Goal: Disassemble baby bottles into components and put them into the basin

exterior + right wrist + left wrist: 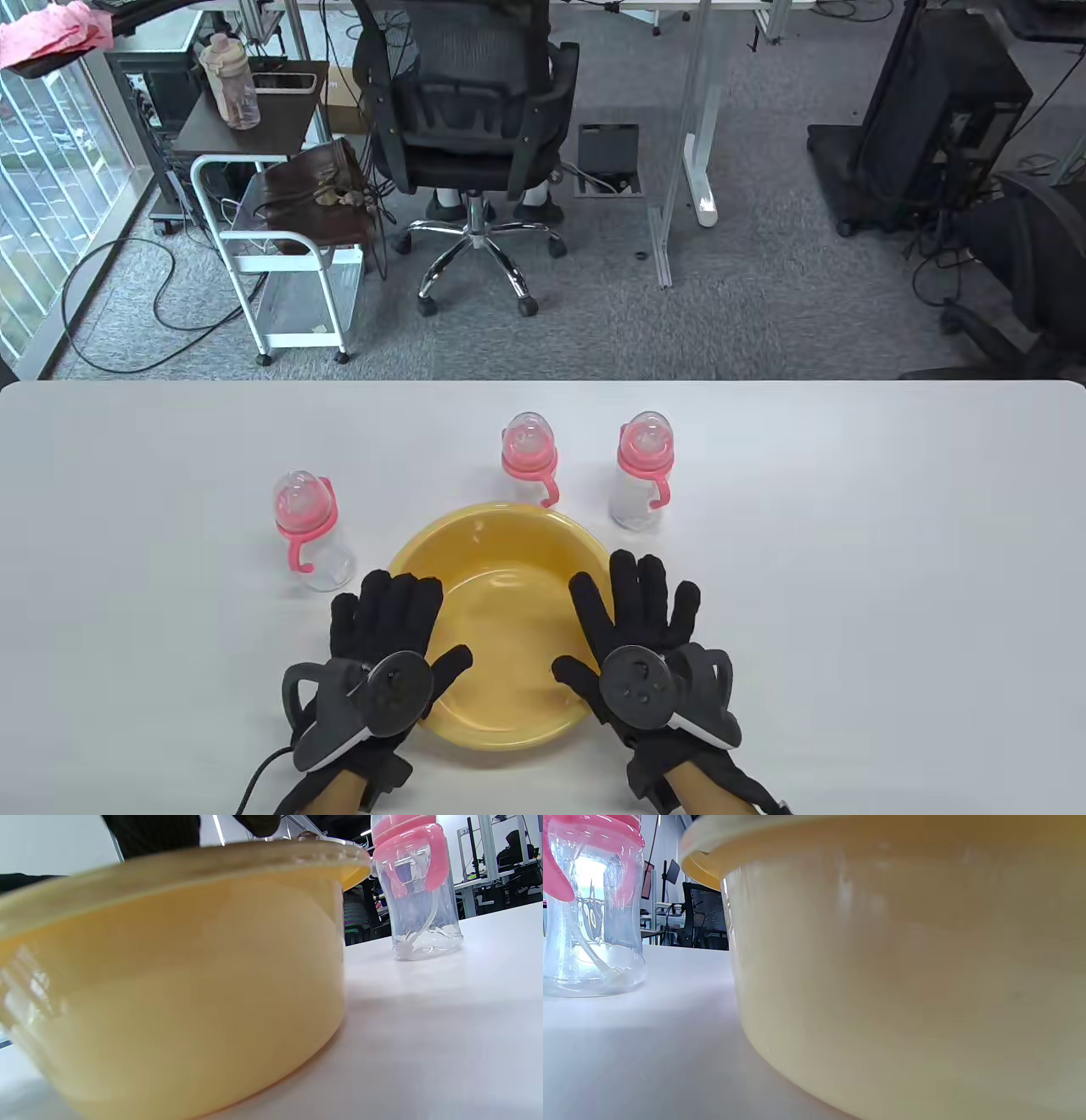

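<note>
Three clear baby bottles with pink collars, handles and clear caps stand upright on the white table: the left bottle (311,533) (589,908), the middle bottle (529,456) behind the basin, and the right bottle (644,471) (413,887). An empty yellow basin (501,543) (903,963) (178,984) sits at the front centre. My left hand (386,620) lies flat with fingers spread over the basin's left rim. On the right rim my right hand (636,607) lies the same way. Neither hand holds anything.
The white table (848,552) stretches wide on both sides of the basin. Beyond its far edge are an office chair (471,127), a white cart (288,246) and desk legs on grey carpet.
</note>
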Motion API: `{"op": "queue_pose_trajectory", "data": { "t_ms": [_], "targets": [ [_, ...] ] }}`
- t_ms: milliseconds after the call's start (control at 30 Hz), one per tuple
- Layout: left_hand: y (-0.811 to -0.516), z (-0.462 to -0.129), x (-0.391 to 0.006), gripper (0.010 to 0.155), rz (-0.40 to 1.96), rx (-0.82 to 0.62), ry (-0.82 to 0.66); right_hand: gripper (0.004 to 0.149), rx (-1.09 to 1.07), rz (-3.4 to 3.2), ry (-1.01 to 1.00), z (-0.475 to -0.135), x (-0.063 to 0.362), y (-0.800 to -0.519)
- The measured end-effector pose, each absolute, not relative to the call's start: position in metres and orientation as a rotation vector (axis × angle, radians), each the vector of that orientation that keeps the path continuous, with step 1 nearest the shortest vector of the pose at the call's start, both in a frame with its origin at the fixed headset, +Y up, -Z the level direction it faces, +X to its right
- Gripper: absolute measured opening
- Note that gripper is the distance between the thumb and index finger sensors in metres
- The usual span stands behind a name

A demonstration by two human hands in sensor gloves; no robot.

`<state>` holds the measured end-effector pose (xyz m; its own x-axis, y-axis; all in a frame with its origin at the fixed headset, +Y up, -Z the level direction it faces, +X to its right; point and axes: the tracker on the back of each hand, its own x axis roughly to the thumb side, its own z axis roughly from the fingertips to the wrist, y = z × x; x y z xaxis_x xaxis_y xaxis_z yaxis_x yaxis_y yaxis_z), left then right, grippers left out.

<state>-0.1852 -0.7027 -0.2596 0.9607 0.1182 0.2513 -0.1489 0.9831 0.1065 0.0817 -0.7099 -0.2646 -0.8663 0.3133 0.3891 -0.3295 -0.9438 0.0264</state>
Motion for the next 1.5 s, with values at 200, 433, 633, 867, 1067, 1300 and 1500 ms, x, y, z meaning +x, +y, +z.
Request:
{"op": "queue_pose_trajectory", "data": {
  "t_ms": [200,433,633,867,1067,1300,1500],
  "targets": [
    [-0.703,-0.260,-0.186,0.082,0.142,0.114,-0.244,0.081,0.576,2.768,-0.037,-0.264,0.080,-0.710],
    [-0.701,-0.259,-0.186,0.082,0.127,0.151,-0.238,0.081,0.569,2.763,-0.042,-0.265,0.080,-0.711],
    [-0.695,-0.258,-0.189,0.081,0.094,0.223,-0.220,0.081,0.575,2.778,-0.082,-0.264,0.080,-0.707],
    [-0.684,-0.254,-0.198,0.081,0.084,0.346,-0.168,0.081,0.577,2.782,-0.078,-0.265,0.079,-0.709],
    [-0.655,-0.261,-0.240,0.085,0.181,0.484,0.073,0.081,0.582,2.774,-0.120,-0.265,0.079,-0.705],
    [-0.669,-0.301,-0.287,0.094,0.127,0.226,0.337,0.081,0.568,2.776,-0.135,-0.266,0.080,-0.705],
    [-0.693,-0.327,-0.299,0.091,0.106,0.048,0.456,0.081,0.561,2.783,-0.108,-0.267,0.080,-0.708]
  ]
}}
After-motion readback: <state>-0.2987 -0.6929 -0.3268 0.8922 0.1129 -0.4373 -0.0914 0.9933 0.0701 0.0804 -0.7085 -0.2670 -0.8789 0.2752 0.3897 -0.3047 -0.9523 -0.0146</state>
